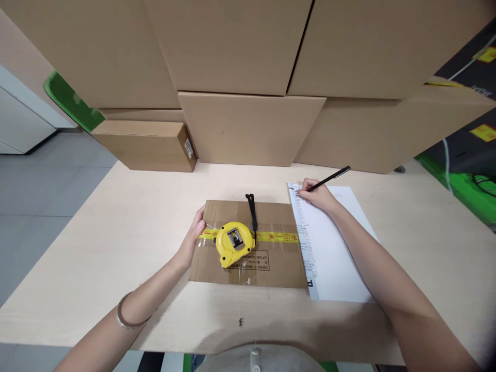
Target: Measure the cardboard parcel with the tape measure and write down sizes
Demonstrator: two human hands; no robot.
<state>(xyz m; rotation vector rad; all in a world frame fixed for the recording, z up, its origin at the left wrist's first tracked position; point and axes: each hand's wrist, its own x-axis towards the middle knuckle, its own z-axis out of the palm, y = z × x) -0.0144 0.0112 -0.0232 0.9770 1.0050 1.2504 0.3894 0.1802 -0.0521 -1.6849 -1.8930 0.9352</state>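
Observation:
A flat cardboard box [271, 261], sealed with yellow printed tape, lies in the middle of the table. On top of it rests a yellow tape measure [233, 243] with a black wrist strap. My left hand [192, 236] rests against the box's left edge, fingers flat and apart. My right hand [315, 196] grips a black pen [330, 178] with its tip on the top left corner of a printed white sheet [333, 248] that lies just right of the box.
The pale wooden table [127, 232] backs onto a wall of stacked large cardboard boxes [251, 129]. A smaller carton [145, 144] sits at the back left. Green and black packaging [468, 170] stands at the right. Grey floor shows on the left.

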